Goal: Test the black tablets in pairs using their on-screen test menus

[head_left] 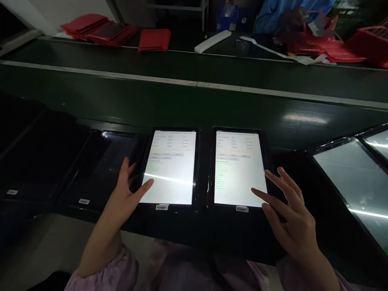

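Two lit tablets lie side by side before me, both with white screens showing checkboxes, grey buttons and green text. At the lower left edge of the left tablet is my left hand, its thumb stretched over the screen and its fingers apart. My right hand is at the lower right of the right tablet, with the index finger reaching over the screen and the other fingers spread. Whether either hand touches the glass I cannot tell. Each tablet has a small barcode label on its bottom edge. Neither hand grips anything.
Dark-screened tablets lie to the left, and panels with pale screens lie at the right edge. Beyond a pale rail, red pouches and a white strip rest on the far side. A co-worker's blue sleeve shows there.
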The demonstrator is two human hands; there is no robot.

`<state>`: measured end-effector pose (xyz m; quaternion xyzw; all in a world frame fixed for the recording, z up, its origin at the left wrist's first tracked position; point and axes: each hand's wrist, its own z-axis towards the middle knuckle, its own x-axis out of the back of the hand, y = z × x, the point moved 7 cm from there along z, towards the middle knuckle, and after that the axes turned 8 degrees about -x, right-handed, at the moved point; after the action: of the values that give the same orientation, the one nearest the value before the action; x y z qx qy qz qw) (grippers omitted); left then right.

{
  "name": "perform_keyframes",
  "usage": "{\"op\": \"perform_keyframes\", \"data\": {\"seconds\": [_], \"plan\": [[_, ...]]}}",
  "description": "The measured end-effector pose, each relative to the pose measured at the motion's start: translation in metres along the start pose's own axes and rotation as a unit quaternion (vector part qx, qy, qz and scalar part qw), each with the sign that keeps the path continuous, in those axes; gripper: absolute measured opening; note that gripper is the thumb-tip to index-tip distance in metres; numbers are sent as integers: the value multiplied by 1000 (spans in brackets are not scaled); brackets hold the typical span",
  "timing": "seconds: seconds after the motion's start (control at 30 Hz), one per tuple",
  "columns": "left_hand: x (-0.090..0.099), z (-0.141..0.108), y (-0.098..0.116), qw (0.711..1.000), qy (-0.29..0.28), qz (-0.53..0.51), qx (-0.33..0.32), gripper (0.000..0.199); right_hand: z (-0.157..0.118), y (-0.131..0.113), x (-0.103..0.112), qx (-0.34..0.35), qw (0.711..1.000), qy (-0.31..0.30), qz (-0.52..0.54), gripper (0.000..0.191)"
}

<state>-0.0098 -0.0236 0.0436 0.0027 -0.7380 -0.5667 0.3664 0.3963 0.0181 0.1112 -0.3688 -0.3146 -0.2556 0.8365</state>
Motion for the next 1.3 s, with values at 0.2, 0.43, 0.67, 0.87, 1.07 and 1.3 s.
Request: {"op": "perform_keyframes", "data": {"seconds": [0.2, 0.43, 0.67, 0.87, 1.07, 1.3], "plan": [[3, -8, 0, 999, -18, -33, -17, 110, 6, -20, -8, 70, 996, -49, -6, 25], [0, -12, -10, 998, -58, -24, -30, 117, 5, -30, -14, 76, 995, -62, -1, 23], [0, -19, -11, 993, -104, 24, -47, 123, 8, -36, -17, 87, 994, -69, -20, 22], [-8, -18, 2, 993, -84, 81, -37, 130, 13, -47, -29, 97, 994, -59, -7, 22], [-8, -12, 4, 999, 1, -18, -29, 110, 12, -47, -29, 90, 995, -45, -19, 24], [2, -19, -8, 994, 9, -94, 54, 91, 15, -52, -40, 79, 994, -70, -30, 24]]}}
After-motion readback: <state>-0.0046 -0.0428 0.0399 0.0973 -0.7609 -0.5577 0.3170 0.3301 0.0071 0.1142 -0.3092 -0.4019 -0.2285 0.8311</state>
